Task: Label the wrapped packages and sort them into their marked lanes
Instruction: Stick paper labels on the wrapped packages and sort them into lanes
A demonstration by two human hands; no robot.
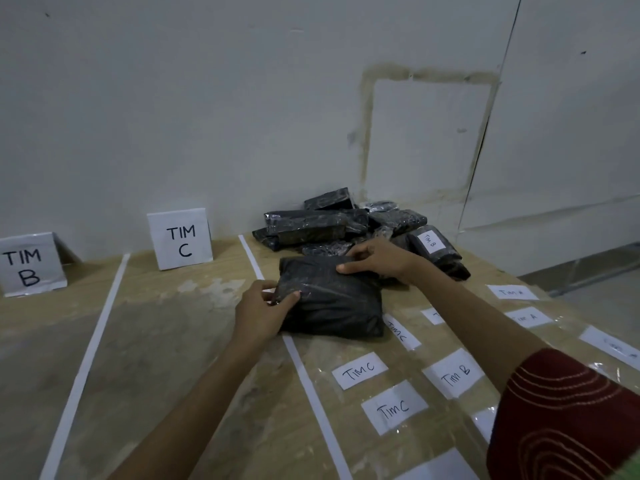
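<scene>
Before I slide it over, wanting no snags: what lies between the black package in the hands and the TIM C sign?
In the head view, only a white tape line on bare tabletop lies between the black package and the TIM C sign.

I saw a flat black plastic-wrapped package (332,299) lying mid-table, its left edge at a white tape lane line (308,372). Behind it, a heap of black wrapped packages (311,226) sat at the table's far edge, one bearing a white "TIM B" sticker (431,242). White paper labels (360,370) under clear tape lay in rows toward the right edge.
</scene>
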